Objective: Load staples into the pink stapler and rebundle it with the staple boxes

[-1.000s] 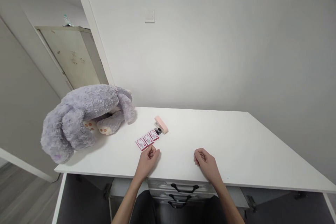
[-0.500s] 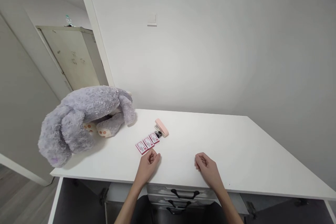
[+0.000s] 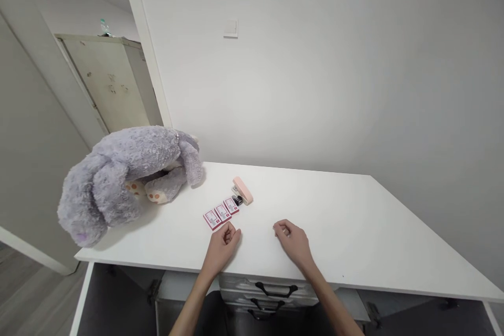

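Observation:
My left hand (image 3: 221, 247) rests on the white tabletop in a loose fist, with nothing visible in it. Just beyond its knuckles, three small pink-and-white boxes (image 3: 222, 212) lie in a slanting row. At the far end of the row is a small black item (image 3: 237, 200), too small to name surely. It lies against a pink stapler (image 3: 243, 191), which rests at a slant. To the right, my right hand (image 3: 292, 241) is over the tabletop with its fingers curled in, holding nothing that I can see. Its closest objects are the stapler and the boxes.
A large grey-purple plush toy (image 3: 134, 178) covers the left end of the white table (image 3: 354, 220). Black-handled drawers (image 3: 275, 290) sit below the front edge, between my arms. A wall (image 3: 299, 73) rises behind the table.
My right hand has moved left and slightly away from me, its fingers a little less tightly curled. My left hand, the boxes and the stapler have stayed in place.

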The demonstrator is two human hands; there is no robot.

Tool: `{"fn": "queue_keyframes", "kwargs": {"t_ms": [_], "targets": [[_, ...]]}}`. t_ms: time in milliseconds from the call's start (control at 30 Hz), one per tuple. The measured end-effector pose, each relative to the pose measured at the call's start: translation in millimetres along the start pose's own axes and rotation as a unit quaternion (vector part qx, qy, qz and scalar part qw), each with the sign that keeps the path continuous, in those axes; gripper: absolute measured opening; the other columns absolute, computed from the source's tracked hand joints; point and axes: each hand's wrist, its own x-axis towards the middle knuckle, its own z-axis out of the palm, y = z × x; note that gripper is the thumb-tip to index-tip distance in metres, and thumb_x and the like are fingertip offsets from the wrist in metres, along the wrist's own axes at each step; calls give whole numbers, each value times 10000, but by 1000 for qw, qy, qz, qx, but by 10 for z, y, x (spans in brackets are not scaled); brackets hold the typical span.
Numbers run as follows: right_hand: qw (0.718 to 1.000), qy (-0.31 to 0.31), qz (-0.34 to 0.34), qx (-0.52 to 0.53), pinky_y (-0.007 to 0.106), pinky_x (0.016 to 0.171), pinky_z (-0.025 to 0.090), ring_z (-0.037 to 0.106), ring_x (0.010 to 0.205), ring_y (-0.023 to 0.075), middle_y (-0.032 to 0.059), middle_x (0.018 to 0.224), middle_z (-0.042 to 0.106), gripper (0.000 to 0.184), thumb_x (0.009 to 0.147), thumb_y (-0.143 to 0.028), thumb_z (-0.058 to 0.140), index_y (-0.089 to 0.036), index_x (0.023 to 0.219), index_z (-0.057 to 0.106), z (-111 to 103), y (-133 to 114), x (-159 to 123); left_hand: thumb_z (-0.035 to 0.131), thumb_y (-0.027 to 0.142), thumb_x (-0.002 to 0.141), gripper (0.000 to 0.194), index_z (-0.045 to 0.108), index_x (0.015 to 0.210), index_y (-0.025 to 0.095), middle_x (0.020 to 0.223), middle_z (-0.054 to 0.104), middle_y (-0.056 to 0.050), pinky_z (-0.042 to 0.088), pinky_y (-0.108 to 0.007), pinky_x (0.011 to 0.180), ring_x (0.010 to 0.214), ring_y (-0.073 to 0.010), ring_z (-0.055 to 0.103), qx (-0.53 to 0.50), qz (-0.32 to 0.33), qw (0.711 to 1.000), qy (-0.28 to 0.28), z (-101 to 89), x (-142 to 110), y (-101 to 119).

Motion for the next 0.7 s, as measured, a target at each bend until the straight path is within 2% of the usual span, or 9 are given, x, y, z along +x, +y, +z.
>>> {"fn": "queue_keyframes", "kwargs": {"t_ms": [100, 167, 300, 400, 567, 700], "targets": [[1000, -4, -28, -11, 300, 663, 465, 669, 678, 200, -14, 812, 766, 229, 908, -438, 558, -279, 847, 712, 190, -100, 87, 595, 446, 860, 352, 392, 677, 225, 630, 353, 64, 303, -231, 572, 581, -113, 343, 2, 1, 1000, -1, 2, 4, -10], [999, 1, -49, -17, 314, 694, 484, 652, 658, 184, -11, 913, 771, 215, 902, -431, 563, -280, 946, 710, 325, -163, 145, 598, 443, 864, 350, 395, 681, 224, 631, 359, 64, 305, -232, 573, 580, -113, 347, 2, 0, 1000, -2, 2, 4, -17], [996, 21, -76, -28, 364, 759, 523, 641, 658, 167, 50, 1213, 709, 391, 887, -403, 563, -239, 1238, 610, 577, -260, 287, 593, 452, 871, 359, 390, 681, 225, 629, 361, 64, 304, -231, 573, 579, -113, 346, 3, -4, 1000, -5, 4, 1, -17], [995, 35, -81, -36, 389, 797, 537, 680, 789, 204, 94, 1357, 636, 516, 888, -413, 564, -226, 1366, 526, 730, -307, 420, 584, 462, 873, 368, 379, 680, 226, 630, 354, 65, 302, -231, 576, 580, -112, 342, 4, -8, 1000, -6, 8, -6, -13], [996, 52, -66, -41, 385, 859, 527, 688, 1075, 262, 97, 1388, 630, 592, 915, -429, 554, -228, 1457, 423, 905, -359, 637, 578, 463, 877, 368, 375, 682, 226, 623, 357, 66, 290, -234, 578, 581, -113, 339, 9, -18, 1000, -8, 17, -17, -55], [995, 50, -69, -46, 369, 857, 510, 675, 1142, 275, 94, 1343, 660, 557, 947, -460, 531, -231, 1443, 425, 974, -395, 743, 571, 461, 885, 360, 384, 689, 225, 617, 363, 65, 279, -238, 578, 584, -115, 341, 17, -23, 1000, -13, 22, -28, -101]]}}
